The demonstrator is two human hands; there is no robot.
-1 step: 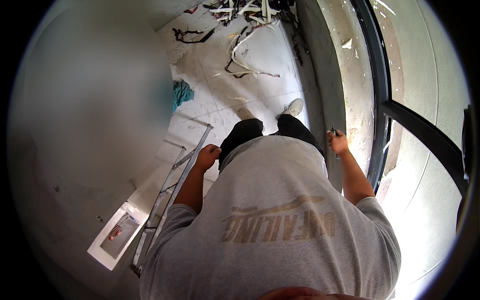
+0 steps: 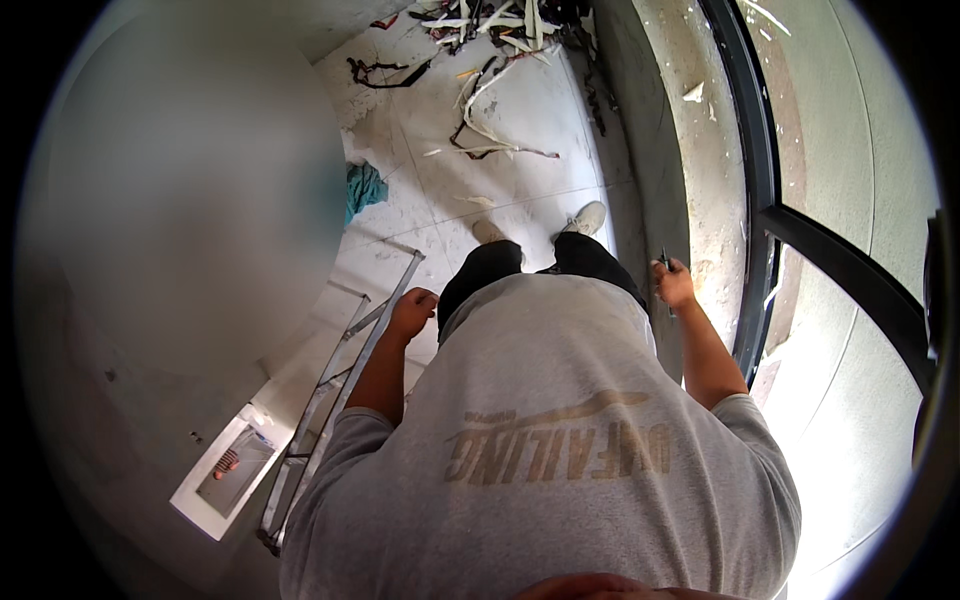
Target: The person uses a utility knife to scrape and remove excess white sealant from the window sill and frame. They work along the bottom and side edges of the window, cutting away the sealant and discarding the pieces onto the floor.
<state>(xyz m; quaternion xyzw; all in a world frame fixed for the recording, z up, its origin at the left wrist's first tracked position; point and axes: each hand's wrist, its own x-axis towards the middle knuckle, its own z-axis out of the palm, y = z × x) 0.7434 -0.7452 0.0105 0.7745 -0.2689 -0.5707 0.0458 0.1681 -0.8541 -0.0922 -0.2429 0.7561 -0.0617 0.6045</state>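
My left hand point(image 2: 413, 311) hangs beside my left thigh with its fingers curled in. Whether anything is inside them is hidden. On the other side, my right hand point(image 2: 675, 284) is closed around a small dark hand tool point(image 2: 665, 257). Its narrow end sticks out past the fingers, and a bit of it shows below the fist; its exact kind is too small to tell. This hand is close to the low grey wall point(image 2: 655, 200) at my right.
A metal stepladder point(image 2: 345, 375) stands at my left, near a white-framed wall recess point(image 2: 212, 478). Teal cloth point(image 2: 365, 190) lies on the floor. Ahead are cable scraps point(image 2: 478, 130) and a debris heap point(image 2: 490, 22). A dark window frame point(image 2: 762, 180) runs along the right.
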